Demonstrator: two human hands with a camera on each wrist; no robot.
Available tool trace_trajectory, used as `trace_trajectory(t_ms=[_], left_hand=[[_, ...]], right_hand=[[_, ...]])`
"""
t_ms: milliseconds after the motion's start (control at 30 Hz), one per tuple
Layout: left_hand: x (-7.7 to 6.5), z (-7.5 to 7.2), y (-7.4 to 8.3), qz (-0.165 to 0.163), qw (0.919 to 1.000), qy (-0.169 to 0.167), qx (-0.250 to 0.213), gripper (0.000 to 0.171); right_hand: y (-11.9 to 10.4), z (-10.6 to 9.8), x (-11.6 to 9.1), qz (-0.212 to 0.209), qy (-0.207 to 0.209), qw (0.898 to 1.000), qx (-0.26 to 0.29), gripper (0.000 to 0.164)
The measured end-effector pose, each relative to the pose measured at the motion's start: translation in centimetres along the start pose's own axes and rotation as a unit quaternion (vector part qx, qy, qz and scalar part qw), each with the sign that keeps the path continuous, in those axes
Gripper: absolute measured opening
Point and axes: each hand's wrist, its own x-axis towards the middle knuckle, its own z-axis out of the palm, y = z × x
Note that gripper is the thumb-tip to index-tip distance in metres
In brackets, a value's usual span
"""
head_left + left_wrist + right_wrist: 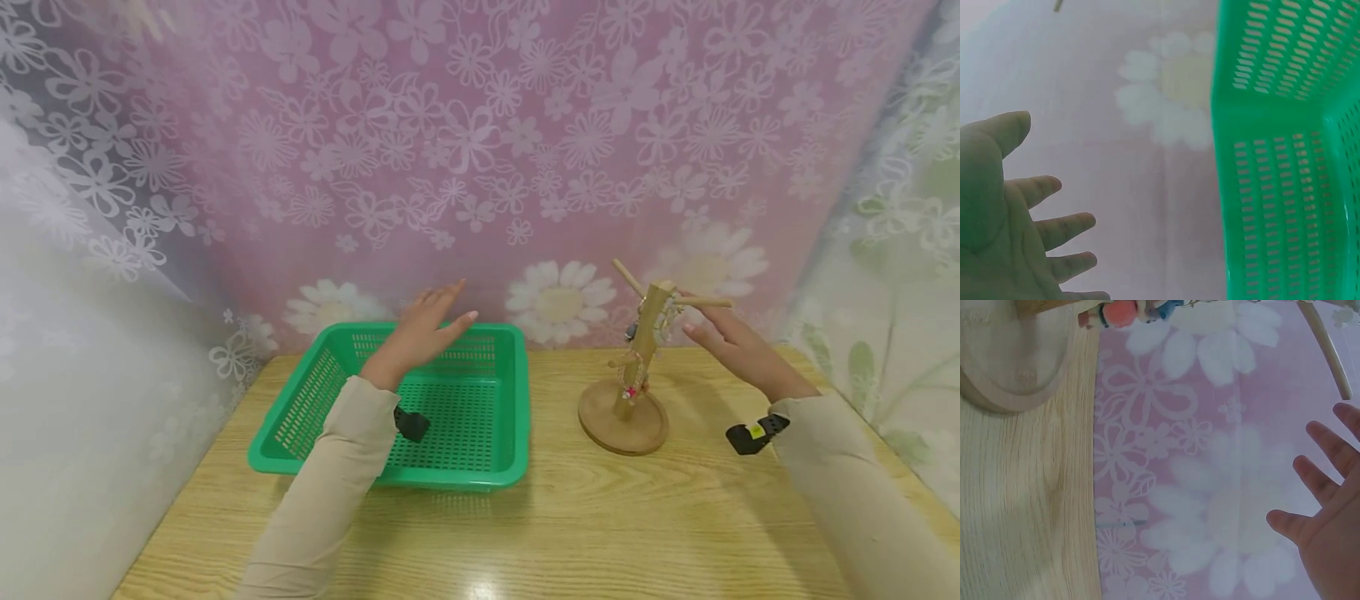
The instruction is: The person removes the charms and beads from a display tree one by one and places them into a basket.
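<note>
My left hand [418,335] is over the green plastic basket [521,408], fingers extended and nothing in them. In the left wrist view, its spread fingers stand beside the perforated basket wall. On the right stands a wooden jewelry tree [647,337] with pegs and a round base. Bracelets hang on it, some near the top and a beaded one [634,385] with a pink bit lower down. My right hand [738,348] is just right of the post, fingers loosely spread near a peg; the fingertips are partly hidden behind that peg in the head view.
Both things stand on a light wood-grain table [600,517], the basket to the left of the tree. A pink floral cloth [480,208] rises along the table's back edge, with pale floral sheets at both sides. A small black camera [747,437] sits at the right wrist.
</note>
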Motion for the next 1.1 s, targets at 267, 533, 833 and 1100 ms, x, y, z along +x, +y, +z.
trace_trajectory(t_ms=[267,533,833,1100], left_hand=[[-0.2,0.1,2.3,0.034,0.9991,0.002,-0.026,0.066],[0.1,0.9,5.2,0.07,0.9963,0.018,-0.045,0.063],[-1.1,2.9,8.3,0.051,0.9915,0.014,-0.119,0.064],[-2.1,5.2,11.2,0.018,0.9877,0.005,-0.155,0.066]], right_hand=[[-0.7,0.2,0.2,0.006,0.002,1.0,0.004,0.057],[-0.9,0.0,0.2,0.003,0.001,1.0,0.001,0.062],[-0.9,0.4,0.5,-0.009,0.007,0.999,0.033,0.062],[-0.3,0.3,1.0,-0.011,0.04,0.998,0.046,0.054]])
